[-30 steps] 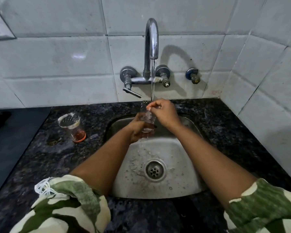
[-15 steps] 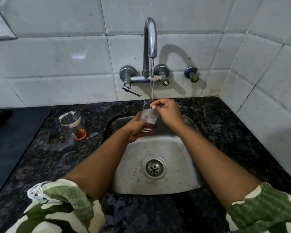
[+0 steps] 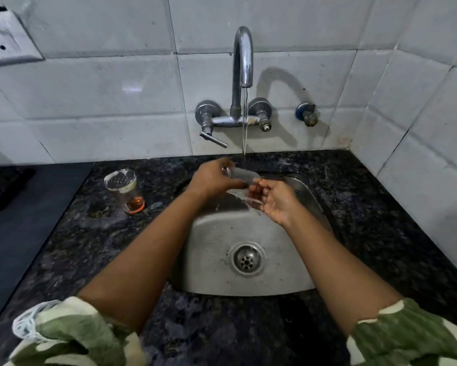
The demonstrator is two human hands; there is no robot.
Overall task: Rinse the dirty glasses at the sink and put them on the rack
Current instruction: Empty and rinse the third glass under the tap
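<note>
Left hand (image 3: 213, 178) is wrapped round a small clear drinking glass (image 3: 241, 175), tipped on its side over the steel sink basin (image 3: 251, 283), mouth toward the right; water pours out of it onto the right hand (image 3: 274, 200), which is cupped open, palm up, just under the mouth, gripping nothing firmly that I can tell. Blurred, so exact finger contact on the rim is unclear. Chrome gooseneck tap (image 3: 243, 56) runs a thin stream landing at the glass. Likely risks: wet glass in a one-hand grip could slip and crack on the steel; spill off the right palm could splash onto the black speckled granite counter (image 3: 380, 220). The sink's back rim sits close behind the glass, so a knock there is possible if it is swung back. The tap lever (image 3: 213, 138) hangs just above and left of the left hand, something to catch on when lifting. Second dirty glass with orange dregs and foam (image 3: 124, 190) stands upright on the counter left of the sink, near the left forearm's path; an elbow sweep could tip it. Open counter right of the sink, walled by tile at the corner. No rack in view, so the carry route can't be judged.
</note>
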